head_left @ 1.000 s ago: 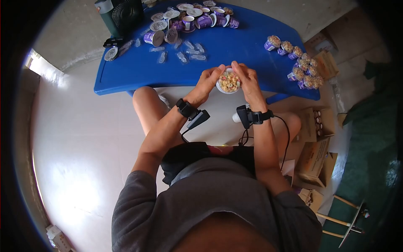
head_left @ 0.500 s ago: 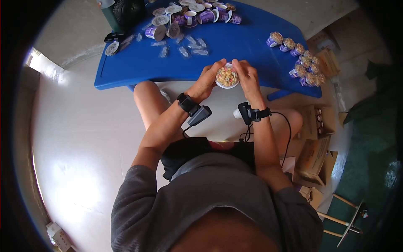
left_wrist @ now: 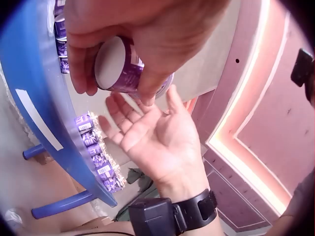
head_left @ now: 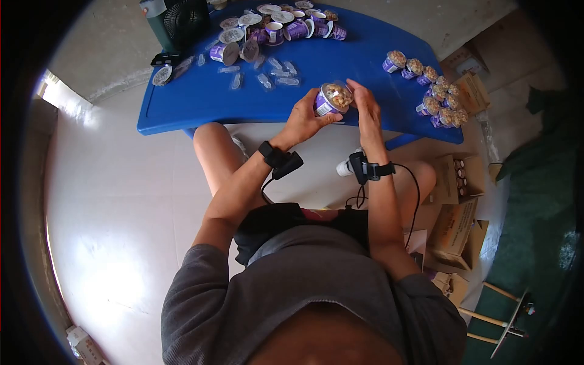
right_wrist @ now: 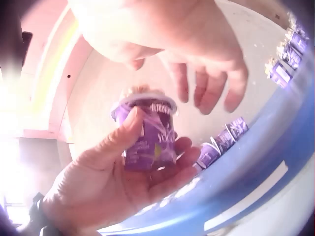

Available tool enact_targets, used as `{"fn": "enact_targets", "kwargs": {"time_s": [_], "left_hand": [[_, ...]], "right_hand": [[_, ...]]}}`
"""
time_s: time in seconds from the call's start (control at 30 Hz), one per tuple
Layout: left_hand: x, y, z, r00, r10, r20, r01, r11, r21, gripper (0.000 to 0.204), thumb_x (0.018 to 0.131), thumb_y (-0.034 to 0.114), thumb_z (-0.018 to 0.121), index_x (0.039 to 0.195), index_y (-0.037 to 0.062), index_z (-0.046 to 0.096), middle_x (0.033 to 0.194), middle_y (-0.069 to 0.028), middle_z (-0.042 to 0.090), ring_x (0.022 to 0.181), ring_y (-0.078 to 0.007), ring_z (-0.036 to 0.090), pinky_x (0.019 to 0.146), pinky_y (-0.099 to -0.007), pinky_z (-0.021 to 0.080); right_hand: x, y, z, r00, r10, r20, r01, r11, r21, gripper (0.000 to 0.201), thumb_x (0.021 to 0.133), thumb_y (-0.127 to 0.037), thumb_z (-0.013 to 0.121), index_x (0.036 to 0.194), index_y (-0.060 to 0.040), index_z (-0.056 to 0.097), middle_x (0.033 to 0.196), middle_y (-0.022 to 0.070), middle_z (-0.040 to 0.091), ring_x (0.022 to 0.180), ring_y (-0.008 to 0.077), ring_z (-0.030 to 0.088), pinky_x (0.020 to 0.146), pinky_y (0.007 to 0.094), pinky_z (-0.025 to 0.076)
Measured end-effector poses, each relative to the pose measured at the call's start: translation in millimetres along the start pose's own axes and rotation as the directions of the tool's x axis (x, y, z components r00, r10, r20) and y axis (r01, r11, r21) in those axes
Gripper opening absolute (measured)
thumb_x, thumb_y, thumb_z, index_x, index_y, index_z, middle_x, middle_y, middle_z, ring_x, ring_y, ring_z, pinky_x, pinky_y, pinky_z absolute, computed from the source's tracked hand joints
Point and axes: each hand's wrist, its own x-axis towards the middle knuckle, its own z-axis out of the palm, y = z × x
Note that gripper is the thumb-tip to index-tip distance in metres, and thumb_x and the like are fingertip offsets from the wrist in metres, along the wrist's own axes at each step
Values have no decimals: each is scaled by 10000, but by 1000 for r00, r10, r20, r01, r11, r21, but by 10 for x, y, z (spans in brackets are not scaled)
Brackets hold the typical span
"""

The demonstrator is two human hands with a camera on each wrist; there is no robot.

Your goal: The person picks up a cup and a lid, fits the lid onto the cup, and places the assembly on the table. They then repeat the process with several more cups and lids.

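A purple yogurt cup (head_left: 326, 107) with cereal rings under its clear dome lid (head_left: 339, 94) is held over the near edge of the blue table. My left hand (head_left: 302, 123) grips its side; in the right wrist view the thumb lies along the printed wall and the fingers wrap behind. The cup tilts to the right in the head view. Just right of the lid is my right hand (head_left: 367, 112), its fingers extended. In the left wrist view that hand's palm (left_wrist: 157, 140) faces up below the cup, and the cup's pale base (left_wrist: 110, 63) shows.
Filled cups (head_left: 431, 106) stand grouped at the table's right end. Toward the back are a pile of purple cups and lids (head_left: 283, 27) and several clear wrapped spoons (head_left: 264, 81). A black fan (head_left: 185, 27) stands back left. Cardboard boxes (head_left: 453, 234) sit on the floor at right.
Both hands pressed at the cup's rim earlier. The right hand has let go and moved slightly right, while the left has turned the cup so its printed side shows.
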Motion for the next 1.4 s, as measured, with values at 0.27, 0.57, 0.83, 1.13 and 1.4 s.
{"fn": "enact_targets", "kwargs": {"time_s": [0.27,0.57,0.83,1.13,1.4], "left_hand": [[-21,44,-17,998,19,60,-19,1000,0,712,739,324,806,1262,-16,460,1093,-129,618,979,-180,596,843,-314,486],[41,-347,99,986,163,25,-164,985,42,706,736,235,808,1285,-13,439,1170,-161,568,1010,-235,606,849,-331,509],[22,-216,61,999,-2,-37,6,995,104,412,848,231,705,1173,14,575,1129,-132,605,952,-231,661,798,-335,531],[25,-261,50,999,-43,6,42,995,93,349,861,235,695,1121,17,609,1057,-100,642,908,-185,657,788,-295,512],[37,-236,41,998,-67,-13,68,989,129,286,871,213,685,1081,27,633,958,-67,662,860,-144,640,770,-260,501]], "right_hand": [[23,-247,-99,973,-155,173,185,968,-172,484,772,-210,756,1174,2,589,1052,109,617,999,205,586,850,313,473],[151,-91,-274,978,-136,158,160,975,-154,521,779,-262,757,1174,22,568,1105,162,610,1025,244,601,851,327,483],[685,302,-1042,994,-98,-38,41,696,-717,545,722,-361,750,1105,-2,604,1090,156,624,1001,311,603,843,395,478],[810,437,-1377,991,-117,-59,-5,418,-908,480,720,-416,723,1029,-58,643,1011,113,657,1022,306,532,841,471,384],[759,559,-1828,950,-293,-108,-53,191,-980,524,841,-444,610,1200,-64,584,1211,152,574,1251,334,401,1006,550,256]]}}
